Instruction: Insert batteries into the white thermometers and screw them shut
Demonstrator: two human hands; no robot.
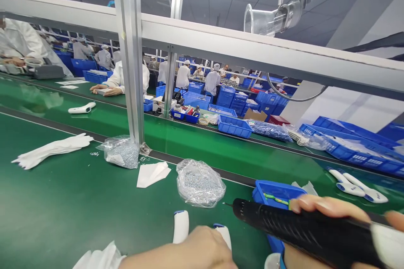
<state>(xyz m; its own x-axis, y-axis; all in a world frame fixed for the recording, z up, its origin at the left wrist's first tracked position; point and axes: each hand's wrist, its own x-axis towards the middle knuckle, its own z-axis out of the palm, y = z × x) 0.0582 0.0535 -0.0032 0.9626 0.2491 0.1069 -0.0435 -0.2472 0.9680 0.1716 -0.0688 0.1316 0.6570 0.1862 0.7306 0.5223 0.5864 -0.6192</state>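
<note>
My right hand [328, 212] is wrapped round a black electric screwdriver [284, 222] that lies nearly level, its thin bit pointing left at about the table's front middle. My left hand [192, 250] sits at the bottom edge, fingers curled over white plastic device shells [181, 225] with blue tips; a second shell [224, 233] pokes out beside it. A clear bag of small screws [199, 181] lies just beyond them. Behind the screwdriver is a small blue tray [274, 189].
A white glove [52, 149], another screw bag [121, 151] and a folded white paper [153, 173] lie on the green mat. An aluminium post [129, 59] rises mid-left. White devices [358, 185] lie right; one [81, 109] rides the belt. Blue bins and co-workers are beyond.
</note>
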